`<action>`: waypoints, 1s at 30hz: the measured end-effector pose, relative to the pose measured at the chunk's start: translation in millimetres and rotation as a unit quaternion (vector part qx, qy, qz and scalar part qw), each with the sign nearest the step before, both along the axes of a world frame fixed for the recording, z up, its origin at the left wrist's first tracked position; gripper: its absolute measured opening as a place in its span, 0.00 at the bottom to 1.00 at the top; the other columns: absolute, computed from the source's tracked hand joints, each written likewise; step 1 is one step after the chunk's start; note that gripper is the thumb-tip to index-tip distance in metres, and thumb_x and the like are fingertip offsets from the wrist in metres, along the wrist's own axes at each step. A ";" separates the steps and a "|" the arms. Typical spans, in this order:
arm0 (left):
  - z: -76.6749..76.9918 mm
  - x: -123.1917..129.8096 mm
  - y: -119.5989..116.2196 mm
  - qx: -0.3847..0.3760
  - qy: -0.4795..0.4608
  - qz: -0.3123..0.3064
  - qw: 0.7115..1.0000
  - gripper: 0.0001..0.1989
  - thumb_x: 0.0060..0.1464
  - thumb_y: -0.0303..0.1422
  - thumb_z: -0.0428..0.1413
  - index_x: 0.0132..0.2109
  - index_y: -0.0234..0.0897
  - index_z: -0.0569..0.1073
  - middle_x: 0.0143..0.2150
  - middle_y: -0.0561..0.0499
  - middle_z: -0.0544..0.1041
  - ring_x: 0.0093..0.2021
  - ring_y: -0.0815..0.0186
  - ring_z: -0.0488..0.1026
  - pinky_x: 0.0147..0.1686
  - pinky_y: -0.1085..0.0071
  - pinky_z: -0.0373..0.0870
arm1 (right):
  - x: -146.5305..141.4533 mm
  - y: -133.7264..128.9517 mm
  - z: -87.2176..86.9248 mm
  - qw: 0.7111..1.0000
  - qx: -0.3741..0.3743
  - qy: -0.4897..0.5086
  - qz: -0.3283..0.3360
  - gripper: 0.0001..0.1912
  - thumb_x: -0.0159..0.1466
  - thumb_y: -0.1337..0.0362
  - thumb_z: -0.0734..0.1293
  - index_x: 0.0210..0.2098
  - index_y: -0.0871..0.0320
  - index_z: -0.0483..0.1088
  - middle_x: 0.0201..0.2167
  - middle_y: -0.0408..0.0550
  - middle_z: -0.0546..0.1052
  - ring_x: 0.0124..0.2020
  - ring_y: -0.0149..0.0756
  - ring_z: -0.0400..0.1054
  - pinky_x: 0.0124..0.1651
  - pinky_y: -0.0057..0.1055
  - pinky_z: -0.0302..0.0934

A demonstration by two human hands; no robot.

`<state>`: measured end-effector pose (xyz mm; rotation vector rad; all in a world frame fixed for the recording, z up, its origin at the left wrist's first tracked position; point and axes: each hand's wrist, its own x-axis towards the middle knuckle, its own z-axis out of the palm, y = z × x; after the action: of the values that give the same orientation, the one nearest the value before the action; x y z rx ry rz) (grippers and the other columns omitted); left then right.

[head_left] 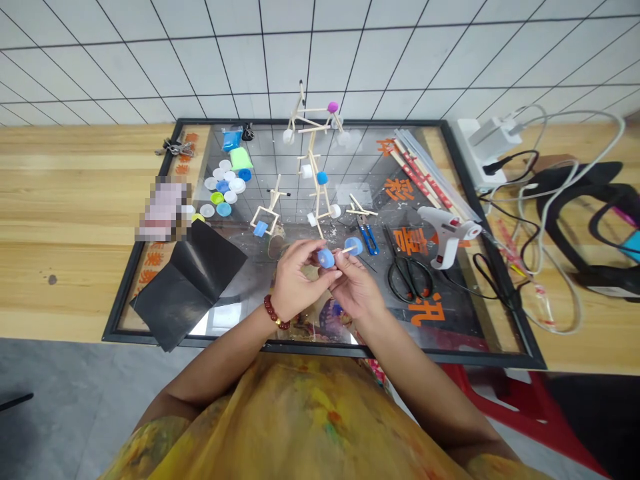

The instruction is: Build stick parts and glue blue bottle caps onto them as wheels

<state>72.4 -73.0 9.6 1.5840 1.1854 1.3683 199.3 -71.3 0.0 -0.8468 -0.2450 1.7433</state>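
Note:
My left hand (299, 280), with a red bead bracelet at the wrist, has its fingers closed round a blue bottle cap (326, 259). Beside it, my right hand (357, 287) pinches a short wooden stick (345, 251) whose far end meets a second blue cap (353, 246). The hands touch or nearly touch above the black-framed glass panel. Beyond them stands a tall structure of sticks (321, 190) with white, blue and magenta round parts. To its left is a smaller stick frame (270, 208) with a blue piece.
Several loose caps (223, 209) and a black folded sheet (190, 287) lie left. Right are blue-handled pliers (369, 239), black scissors (410, 277), a white glue gun (447, 233), bundled sticks (425, 177), a power strip (477, 157) and tangled cables.

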 end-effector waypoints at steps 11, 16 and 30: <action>5.1 -24.9 5.4 -0.050 0.107 -0.041 0.992 0.13 0.48 0.30 0.67 0.44 0.38 0.80 0.42 0.47 0.83 0.40 0.64 0.79 0.43 0.66 0.76 | 26.2 -38.1 4.3 0.992 -0.095 -0.027 0.076 0.15 0.52 0.60 0.81 0.38 0.56 0.80 0.38 0.45 0.83 0.36 0.28 0.77 0.45 0.25 0.72; -1.7 -37.7 2.2 -0.045 0.214 -0.030 0.975 0.14 0.48 0.31 0.67 0.44 0.39 0.80 0.43 0.46 0.83 0.45 0.59 0.79 0.50 0.59 0.75 | 47.0 -58.3 9.6 0.979 -0.093 -0.109 0.143 0.19 0.54 0.57 0.79 0.43 0.55 0.80 0.45 0.49 0.82 0.33 0.26 0.75 0.42 0.27 0.72; 7.4 -28.3 2.9 0.075 0.394 -0.056 0.914 0.16 0.53 0.31 0.62 0.50 0.36 0.77 0.52 0.43 0.76 0.56 0.53 0.68 0.58 0.54 0.69 | 74.8 -5.6 9.5 0.633 0.352 -0.678 0.125 0.30 0.58 0.60 0.75 0.59 0.55 0.69 0.52 0.55 0.75 0.47 0.47 0.73 0.51 0.46 0.70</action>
<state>44.2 -70.1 17.0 2.3899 1.4172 0.7474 274.1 -76.8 9.4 -1.3640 -1.9744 0.6803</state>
